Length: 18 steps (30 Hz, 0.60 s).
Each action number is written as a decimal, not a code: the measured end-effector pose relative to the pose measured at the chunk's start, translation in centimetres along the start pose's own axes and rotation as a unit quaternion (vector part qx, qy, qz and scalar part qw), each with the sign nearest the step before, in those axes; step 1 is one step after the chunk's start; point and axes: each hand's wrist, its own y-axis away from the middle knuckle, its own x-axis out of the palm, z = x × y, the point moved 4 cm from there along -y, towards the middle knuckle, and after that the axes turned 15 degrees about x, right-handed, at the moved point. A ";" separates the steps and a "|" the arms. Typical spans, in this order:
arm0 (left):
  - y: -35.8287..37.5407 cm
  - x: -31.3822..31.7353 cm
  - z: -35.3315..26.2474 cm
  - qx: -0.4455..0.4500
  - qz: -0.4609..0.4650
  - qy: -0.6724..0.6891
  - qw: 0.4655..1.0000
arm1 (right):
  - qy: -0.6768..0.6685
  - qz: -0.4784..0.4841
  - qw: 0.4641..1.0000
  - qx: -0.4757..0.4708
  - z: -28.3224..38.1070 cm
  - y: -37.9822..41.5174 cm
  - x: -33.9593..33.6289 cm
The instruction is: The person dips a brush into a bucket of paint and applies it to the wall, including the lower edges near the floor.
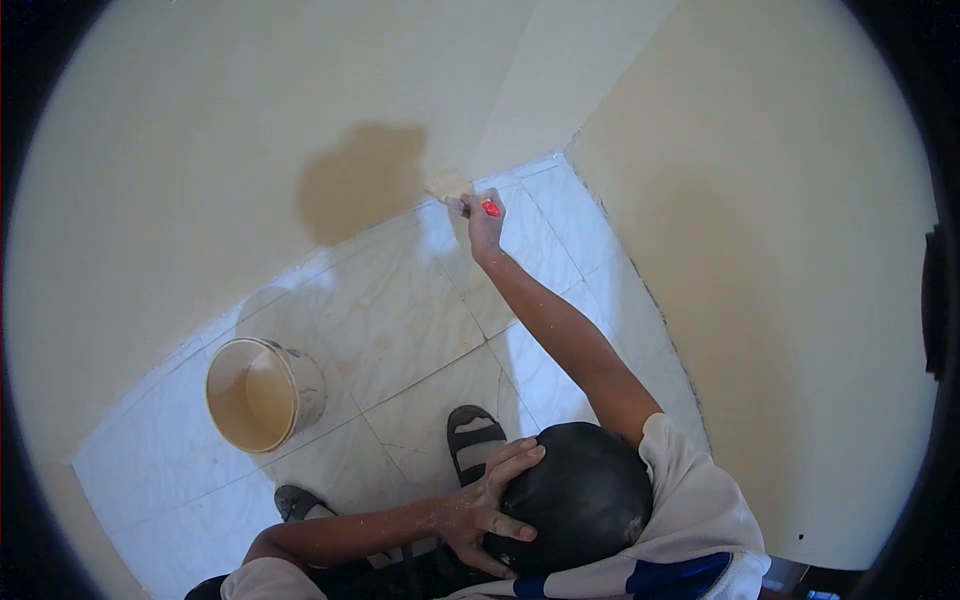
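My right hand is closed around a paintbrush with a red handle end. The brush's wide, cream-coloured head lies against the bottom of the beige wall, where it meets the floor tiles, close to the room's corner. Fingers spread, my left hand rests on my bent knee, which is covered in smooth black cloth. Pale specks mark the skin of that hand. Left of my feet stands an upright white bucket with cream-coloured paint inside.
White marbled tiles cover the floor. A second beige wall rises close on the right and meets the first at a corner. My sandalled feet are on the tiles. A dark object shows at the far right edge.
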 end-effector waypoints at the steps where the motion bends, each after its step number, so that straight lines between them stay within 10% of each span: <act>1: -0.1 -0.1 -0.1 -0.002 0.001 0.000 1.000 | 0.013 -0.015 1.000 0.009 -0.5 0.0 -0.4; 11: 0.6 -0.5 -0.1 -0.004 -0.015 0.002 1.000 | -0.018 -0.019 1.000 -0.009 -1.0 -1.2 2.6; 18: 0.4 -0.5 0.2 0.001 -0.028 0.021 0.999 | -0.123 0.020 0.989 -0.083 13.6 2.6 9.0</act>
